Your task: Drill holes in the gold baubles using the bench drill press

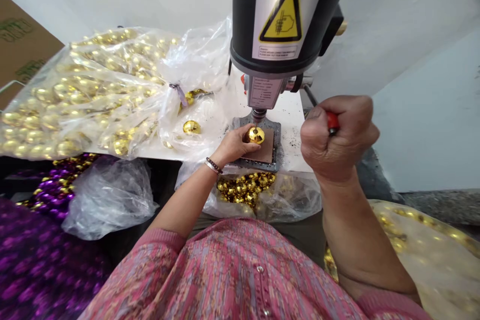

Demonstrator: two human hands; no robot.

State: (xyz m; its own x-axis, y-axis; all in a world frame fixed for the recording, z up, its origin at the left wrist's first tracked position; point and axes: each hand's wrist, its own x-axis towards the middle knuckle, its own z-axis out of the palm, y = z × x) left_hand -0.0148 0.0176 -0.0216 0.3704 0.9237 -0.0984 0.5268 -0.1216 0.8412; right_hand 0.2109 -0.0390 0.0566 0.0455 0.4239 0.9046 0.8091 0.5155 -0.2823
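Directly under the drill press chuck [258, 115], the left hand [233, 146] had its fingers [243, 141] clasped on a gold mirrored bauble [256, 135] resting on a brown pad [267, 150], while the right hand [339, 137] clenched a red lever handle [332, 121] at right of frame.

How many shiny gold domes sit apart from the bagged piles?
2: one shiny gold dome under the left hand on a brown square pad, another on clear plastic sheeting nearby. Others may be hidden.
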